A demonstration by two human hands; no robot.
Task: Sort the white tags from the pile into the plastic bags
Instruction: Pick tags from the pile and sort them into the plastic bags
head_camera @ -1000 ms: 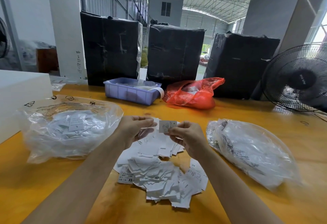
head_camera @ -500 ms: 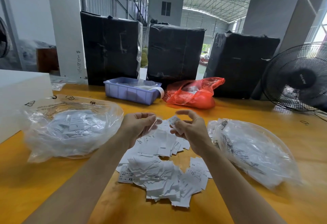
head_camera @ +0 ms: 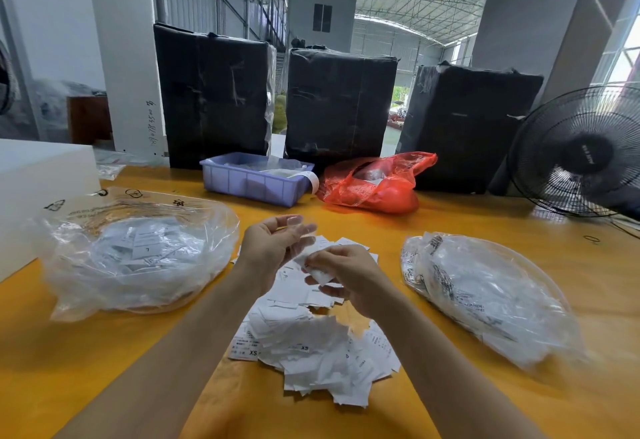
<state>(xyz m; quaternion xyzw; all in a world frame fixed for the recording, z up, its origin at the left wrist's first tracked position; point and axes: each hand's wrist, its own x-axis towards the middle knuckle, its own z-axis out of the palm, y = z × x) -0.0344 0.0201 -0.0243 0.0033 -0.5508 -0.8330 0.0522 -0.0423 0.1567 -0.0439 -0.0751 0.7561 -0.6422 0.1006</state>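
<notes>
A pile of white tags (head_camera: pixel 311 345) lies on the yellow table (head_camera: pixel 69 352) in front of me, some printed XS. A clear plastic bag (head_camera: pixel 138 255) with tags marked L sits to the left. A second clear plastic bag (head_camera: pixel 485 293) with tags lies to the right. My right hand (head_camera: pixel 349 279) hovers over the far part of the pile, pinching a small white tag (head_camera: pixel 320 274). My left hand (head_camera: pixel 273 248) is just left of it and slightly higher, with blurred fingers curled apart and nothing visible in them.
A blue plastic bin (head_camera: pixel 256 179) and a red plastic bag (head_camera: pixel 374 182) stand behind the pile, in front of three black wrapped boxes (head_camera: pixel 339 102). A black fan (head_camera: pixel 581 151) is at the far right, a white block (head_camera: pixel 34 179) at the far left.
My right hand has come down and toward me from chest height to just above the pile, a tag still in it. My left hand has lifted slightly and spread its fingers.
</notes>
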